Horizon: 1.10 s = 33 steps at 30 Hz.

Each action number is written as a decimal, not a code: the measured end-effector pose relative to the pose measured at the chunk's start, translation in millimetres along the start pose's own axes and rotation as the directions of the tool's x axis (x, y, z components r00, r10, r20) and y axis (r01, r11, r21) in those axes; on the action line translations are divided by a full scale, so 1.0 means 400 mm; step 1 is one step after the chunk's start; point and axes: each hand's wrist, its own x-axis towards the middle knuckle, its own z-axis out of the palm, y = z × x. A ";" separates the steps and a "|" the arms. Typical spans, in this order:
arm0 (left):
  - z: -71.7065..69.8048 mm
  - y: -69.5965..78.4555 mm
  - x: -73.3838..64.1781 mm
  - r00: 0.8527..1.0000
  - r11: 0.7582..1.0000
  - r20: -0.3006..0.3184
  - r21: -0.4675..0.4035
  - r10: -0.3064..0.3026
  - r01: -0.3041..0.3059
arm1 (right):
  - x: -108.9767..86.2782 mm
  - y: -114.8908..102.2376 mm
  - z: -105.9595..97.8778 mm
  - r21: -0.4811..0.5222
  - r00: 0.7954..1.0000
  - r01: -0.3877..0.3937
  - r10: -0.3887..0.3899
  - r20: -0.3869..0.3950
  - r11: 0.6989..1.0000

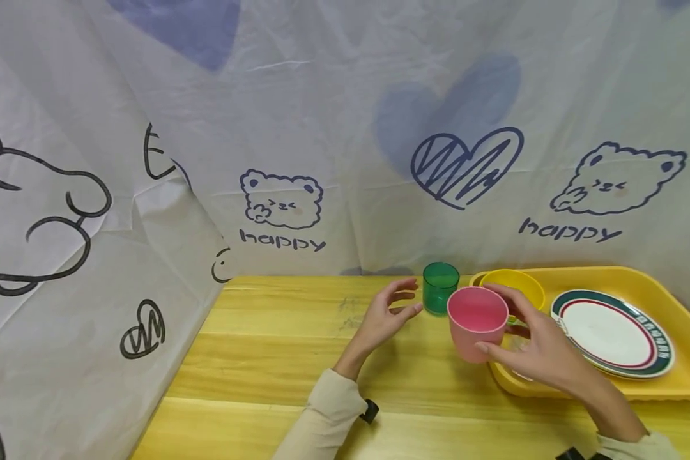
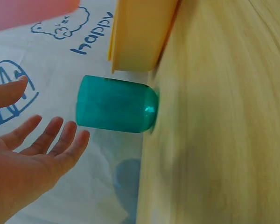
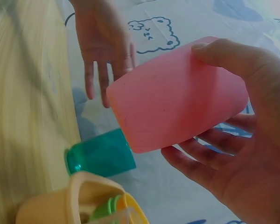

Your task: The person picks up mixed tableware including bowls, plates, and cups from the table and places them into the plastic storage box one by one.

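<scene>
A pink plastic cup (image 1: 476,332) is gripped by my right hand (image 1: 543,348), thumb on its near side and fingers round the far side. It is raised over the wooden table, close to the tray's left edge. A green see-through cup (image 1: 440,291) stands upright on the table behind it. My left hand (image 1: 386,316) is just left of the green cup, fingers spread and holding nothing. In the left wrist view a gap shows between those fingertips and the green cup (image 2: 114,105). The right wrist view shows the pink cup (image 3: 172,98) tilted in my grasp.
On the right, a yellow tray (image 1: 586,275) holds a white plate (image 1: 606,332) with a green and red rim. A yellow cup or bowl (image 1: 517,287) sits in its left part, partly hidden by my right hand. A printed cloth (image 1: 345,128) hangs behind the wooden table (image 1: 264,358).
</scene>
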 end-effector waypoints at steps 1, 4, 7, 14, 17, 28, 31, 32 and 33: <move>0.002 -0.005 0.002 1.000 1.000 -0.008 0.007 -0.010 0.010 | -0.006 0.001 -0.005 -0.009 1.000 0.005 -0.005 -0.014 1.000; 0.009 -0.016 0.012 0.999 0.998 -0.030 0.040 -0.041 0.043 | -0.028 0.006 -0.022 -0.014 0.998 0.007 -0.008 -0.058 1.000; 0.021 -0.019 0.027 0.997 0.994 -0.035 0.080 -0.068 0.071 | -0.051 0.015 -0.041 -0.019 0.995 0.001 -0.003 -0.104 1.000; 0.047 -0.032 0.068 0.995 0.981 -0.023 0.166 -0.097 0.100 | -0.087 0.042 -0.080 -0.049 0.978 0.052 -0.061 -0.201 0.997; 0.057 -0.043 0.080 0.991 0.973 -0.027 0.187 -0.134 0.137 | -0.100 0.053 -0.093 -0.050 0.973 0.056 -0.066 -0.221 0.997; 0.088 -0.082 0.112 0.983 0.970 -0.101 0.177 -0.151 0.167 | -0.117 0.087 -0.114 -0.044 0.949 -0.038 0.022 -0.313 0.998; 0.100 -0.091 0.119 0.981 0.972 -0.122 0.161 -0.151 0.170 | -0.120 0.099 -0.115 -0.060 0.945 -0.086 0.062 -0.321 0.994; 0.103 -0.094 0.120 0.979 0.972 -0.130 0.158 -0.155 0.175 | -0.121 0.103 -0.115 -0.061 0.945 -0.093 0.069 -0.321 0.994; 0.105 -0.097 0.121 0.978 0.971 -0.137 0.155 -0.160 0.181 | -0.122 0.107 -0.115 -0.061 0.944 -0.098 0.074 -0.321 0.993</move>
